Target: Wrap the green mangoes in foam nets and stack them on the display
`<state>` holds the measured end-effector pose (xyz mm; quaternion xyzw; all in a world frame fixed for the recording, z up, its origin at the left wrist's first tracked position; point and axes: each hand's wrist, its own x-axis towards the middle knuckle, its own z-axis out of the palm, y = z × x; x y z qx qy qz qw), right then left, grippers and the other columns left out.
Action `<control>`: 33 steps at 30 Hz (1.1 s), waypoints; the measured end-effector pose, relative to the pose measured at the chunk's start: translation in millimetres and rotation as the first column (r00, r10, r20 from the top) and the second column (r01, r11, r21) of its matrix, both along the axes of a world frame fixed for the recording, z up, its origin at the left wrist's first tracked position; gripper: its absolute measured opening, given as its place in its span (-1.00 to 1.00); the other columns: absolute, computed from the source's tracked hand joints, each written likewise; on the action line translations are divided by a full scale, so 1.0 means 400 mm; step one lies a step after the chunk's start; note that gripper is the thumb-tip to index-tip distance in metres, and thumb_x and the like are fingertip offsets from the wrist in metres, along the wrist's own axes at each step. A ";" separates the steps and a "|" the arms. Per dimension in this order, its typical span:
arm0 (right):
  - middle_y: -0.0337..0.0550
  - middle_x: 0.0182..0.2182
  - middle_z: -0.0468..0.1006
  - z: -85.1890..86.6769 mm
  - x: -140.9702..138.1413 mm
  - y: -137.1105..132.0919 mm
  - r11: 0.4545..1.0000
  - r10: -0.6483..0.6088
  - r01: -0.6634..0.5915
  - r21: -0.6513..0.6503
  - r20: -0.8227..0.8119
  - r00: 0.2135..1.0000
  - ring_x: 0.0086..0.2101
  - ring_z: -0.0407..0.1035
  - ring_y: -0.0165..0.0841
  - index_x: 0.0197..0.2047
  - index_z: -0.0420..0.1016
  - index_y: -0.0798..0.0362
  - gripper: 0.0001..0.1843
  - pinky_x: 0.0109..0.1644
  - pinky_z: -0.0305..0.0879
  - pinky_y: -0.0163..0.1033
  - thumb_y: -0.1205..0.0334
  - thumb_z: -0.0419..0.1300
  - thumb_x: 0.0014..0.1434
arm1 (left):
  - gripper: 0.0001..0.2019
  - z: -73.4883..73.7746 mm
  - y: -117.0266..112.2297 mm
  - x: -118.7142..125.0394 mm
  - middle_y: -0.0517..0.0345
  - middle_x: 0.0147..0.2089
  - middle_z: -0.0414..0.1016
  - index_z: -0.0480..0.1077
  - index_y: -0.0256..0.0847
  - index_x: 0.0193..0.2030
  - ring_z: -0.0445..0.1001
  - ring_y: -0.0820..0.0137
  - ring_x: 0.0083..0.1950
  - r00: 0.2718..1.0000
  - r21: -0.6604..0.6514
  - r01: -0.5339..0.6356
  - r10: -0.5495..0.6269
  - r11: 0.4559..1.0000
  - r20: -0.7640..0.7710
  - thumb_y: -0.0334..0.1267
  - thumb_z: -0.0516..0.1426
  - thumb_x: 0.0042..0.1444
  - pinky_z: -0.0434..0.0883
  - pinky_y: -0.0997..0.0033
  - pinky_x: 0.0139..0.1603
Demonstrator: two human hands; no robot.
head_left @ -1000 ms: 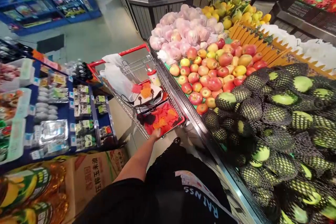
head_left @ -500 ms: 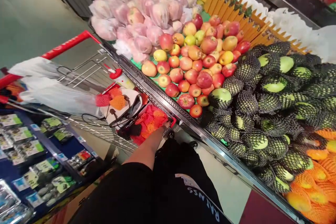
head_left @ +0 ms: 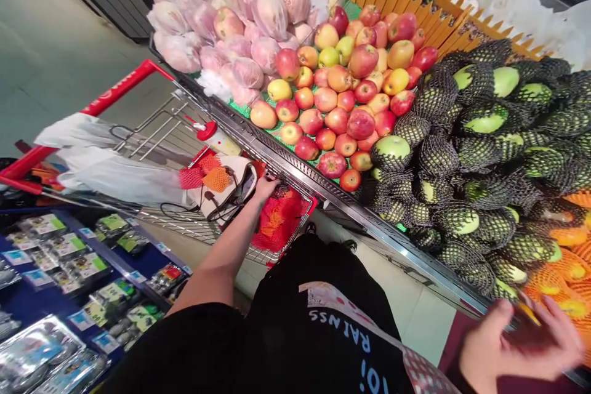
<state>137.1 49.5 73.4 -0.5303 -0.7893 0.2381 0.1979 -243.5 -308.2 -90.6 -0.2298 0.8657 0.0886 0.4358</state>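
My left hand [head_left: 265,188] reaches down into a red-handled wire shopping cart [head_left: 120,83]. It is closed between a beige bag with dark straps [head_left: 226,194] and a red net bag of orange fruit [head_left: 281,218]; what the fingers grip is hidden. My right hand [head_left: 517,338] is at the lower right with its fingers spread and a little blurred. It hovers just in front of the orange fruit in orange nets [head_left: 567,258] and holds nothing that I can make out.
The cart also holds a white plastic bag [head_left: 120,175] and a red-capped bottle [head_left: 207,130]. The produce stand's metal edge [head_left: 369,228] runs beside it, with loose apples [head_left: 337,117], black-netted green fruit [head_left: 462,154] and wrapped pink fruit [head_left: 240,12]. Blue shelves of packets [head_left: 69,271] stand at left.
My left hand moved from the cart's near rim up and left to the beige bag. My right hand has come into view at the lower right. The view tilted further down.
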 end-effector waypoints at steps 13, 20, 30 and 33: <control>-0.11 -0.12 0.64 0.020 -0.152 -0.197 0.433 0.349 -0.393 -0.811 -0.250 0.903 -0.16 0.54 -0.26 0.18 0.50 -0.06 -0.54 -0.04 0.47 -0.18 0.04 0.32 0.23 | -0.55 0.418 0.360 0.358 -0.08 0.10 0.52 0.45 -0.23 0.12 0.50 0.28 0.04 0.707 0.833 -0.386 -0.453 0.396 0.543 -0.09 0.32 0.14 0.41 0.30 0.05; -0.17 -0.37 0.61 0.057 -0.118 -0.130 0.579 0.044 -0.112 -0.808 -0.106 0.993 -0.35 0.48 -0.32 -0.27 0.57 0.01 -0.78 -0.20 0.39 -0.22 0.04 0.27 0.26 | -0.76 0.414 0.435 0.360 -0.06 0.09 0.44 0.43 -0.22 -0.31 0.45 0.23 0.09 0.612 0.950 0.088 -0.768 0.301 0.187 -0.10 0.30 0.12 0.33 0.26 0.16; -0.22 -0.41 0.48 0.086 0.012 -0.109 0.281 -0.088 -0.206 -0.937 -0.239 0.967 -0.38 0.34 -0.36 -0.33 0.55 0.04 -0.63 -0.32 0.20 -0.27 -0.08 0.45 0.03 | -0.63 0.367 0.577 0.458 0.17 -0.33 0.29 0.17 -0.17 -0.42 0.30 0.40 -0.30 0.779 0.702 -0.417 -0.172 0.578 0.604 -0.01 0.25 -0.03 0.28 0.41 -0.25; -0.15 -0.31 0.47 0.099 0.064 -0.091 0.277 -0.211 -0.263 -0.924 -0.326 0.922 -0.32 0.36 -0.34 -0.39 0.52 0.04 -0.59 -0.30 0.23 -0.26 -0.14 0.44 0.03 | -0.54 0.359 0.633 0.516 0.35 -0.49 0.15 0.20 -0.12 -0.28 0.14 0.50 -0.50 0.706 0.603 -0.375 -0.205 0.704 0.678 0.14 0.28 -0.03 0.16 0.49 -0.45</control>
